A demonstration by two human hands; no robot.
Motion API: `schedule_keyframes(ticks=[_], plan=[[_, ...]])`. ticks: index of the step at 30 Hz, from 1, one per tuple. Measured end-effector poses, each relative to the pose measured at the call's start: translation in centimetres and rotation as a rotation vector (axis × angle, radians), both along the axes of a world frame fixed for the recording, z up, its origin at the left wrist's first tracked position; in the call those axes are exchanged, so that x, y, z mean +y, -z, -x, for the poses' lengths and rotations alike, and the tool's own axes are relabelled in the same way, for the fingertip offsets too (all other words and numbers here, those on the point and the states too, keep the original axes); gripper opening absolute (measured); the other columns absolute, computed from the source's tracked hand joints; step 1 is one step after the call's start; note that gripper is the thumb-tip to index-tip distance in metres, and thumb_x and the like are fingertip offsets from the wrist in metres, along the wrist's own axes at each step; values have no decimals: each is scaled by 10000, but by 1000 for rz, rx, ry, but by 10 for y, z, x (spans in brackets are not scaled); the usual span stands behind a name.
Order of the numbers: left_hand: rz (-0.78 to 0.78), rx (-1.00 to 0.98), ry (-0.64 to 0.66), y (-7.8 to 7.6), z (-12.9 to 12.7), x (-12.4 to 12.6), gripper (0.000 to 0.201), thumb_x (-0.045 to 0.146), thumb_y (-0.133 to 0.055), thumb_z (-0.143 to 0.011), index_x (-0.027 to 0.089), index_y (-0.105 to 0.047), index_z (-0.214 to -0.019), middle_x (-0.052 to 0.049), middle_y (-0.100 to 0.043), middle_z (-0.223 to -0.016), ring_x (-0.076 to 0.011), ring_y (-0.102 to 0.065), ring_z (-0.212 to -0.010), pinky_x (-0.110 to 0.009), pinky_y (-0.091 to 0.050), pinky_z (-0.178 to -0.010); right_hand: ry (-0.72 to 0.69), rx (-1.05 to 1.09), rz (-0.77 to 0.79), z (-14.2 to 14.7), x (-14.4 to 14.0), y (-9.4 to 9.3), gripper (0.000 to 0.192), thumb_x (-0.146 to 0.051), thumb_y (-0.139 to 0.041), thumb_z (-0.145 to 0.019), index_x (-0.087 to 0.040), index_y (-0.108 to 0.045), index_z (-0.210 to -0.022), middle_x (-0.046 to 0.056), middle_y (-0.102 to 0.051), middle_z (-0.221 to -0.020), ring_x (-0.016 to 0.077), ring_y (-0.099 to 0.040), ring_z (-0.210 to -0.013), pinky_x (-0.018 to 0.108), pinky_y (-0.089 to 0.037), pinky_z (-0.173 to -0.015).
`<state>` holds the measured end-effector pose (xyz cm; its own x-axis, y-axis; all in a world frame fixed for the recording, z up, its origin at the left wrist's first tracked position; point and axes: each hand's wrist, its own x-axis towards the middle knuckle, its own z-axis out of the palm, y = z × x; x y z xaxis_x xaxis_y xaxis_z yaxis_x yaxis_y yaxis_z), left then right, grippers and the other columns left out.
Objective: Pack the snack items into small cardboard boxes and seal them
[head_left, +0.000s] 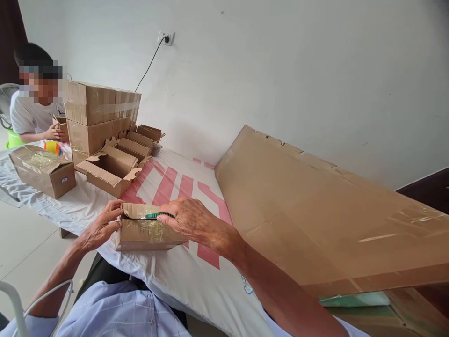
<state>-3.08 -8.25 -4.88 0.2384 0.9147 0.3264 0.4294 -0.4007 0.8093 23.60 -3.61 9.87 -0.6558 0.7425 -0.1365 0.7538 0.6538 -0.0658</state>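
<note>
The left hand grasped the left end of a small cardboard box lying on the white and red cloth. The right hand was clenched around a green tool (mostly hidden) on the box top. An open box stood at 11 o'clock.

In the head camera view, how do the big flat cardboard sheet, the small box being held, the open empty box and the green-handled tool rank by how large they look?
1. Flat cardboard sheet, by far the largest.
2. and 3. Open empty box and the small box between the left hand and right hand look alike; the held one is nearer the camera, so no ranking.
4. Green-handled tool.
</note>
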Motion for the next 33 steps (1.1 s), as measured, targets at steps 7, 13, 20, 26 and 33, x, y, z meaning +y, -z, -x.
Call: schedule_keyframes(ticks=[7, 13, 20, 26, 33], plan=[[50, -25, -81, 7, -2, 7, 373, 533, -580, -1021, 259, -779, -1177, -110, -559, -1456, -304, -595, -1332, -421, -591, -1049, -58, -97, -106, 23, 13, 15, 298, -300, -559, -1061, -249, -848, -1016, 93, -800, -858, 252, -730, -823, 329, -415, -710], [38, -31, -192, 10, -6, 13, 266, 451, -636, -963, 230, -758, -1045, -100, -584, -1396, -282, -632, -1255, -443, -622, -1009, -65, -41, -130, 12, 30, 27, 304, -307, -580, -1055, -227, -819, -884, 96, -747, -760, 252, -692, -745, 343, -402, -697], [25, -16, -222, 9, -3, 10, 289, 397, -608, -944, 238, -764, -1127, -100, -580, -1427, -285, -645, -1249, -443, -628, -1009, 25, 8, -155, -59, 55, 31, 313, -358, -617, -1028, -246, -802, -802, 53, -699, -701, 197, -609, -670, 317, -383, -661], [15, -27, -172, 17, 7, 19, 422, 554, -572, -1023, 271, -791, -1247, -91, -616, -1440, -315, -611, -1340, -412, -585, -1093, 259, 504, -2, -146, 66, 48, 437, -556, -534, -1017, -222, -816, -1021, 3, -697, -769, 189, -596, -682, 306, -448, -637], [21, -63, -90, 18, 23, 26, 548, 688, -589, -991, 293, -793, -1312, -100, -632, -1491, -368, -559, -1438, -467, -510, -1201, 667, 735, -285, -175, 47, 213, 348, -498, -503, -916, -233, -724, -955, 98, -752, -910, 302, -713, -883, 400, -567, -766]])
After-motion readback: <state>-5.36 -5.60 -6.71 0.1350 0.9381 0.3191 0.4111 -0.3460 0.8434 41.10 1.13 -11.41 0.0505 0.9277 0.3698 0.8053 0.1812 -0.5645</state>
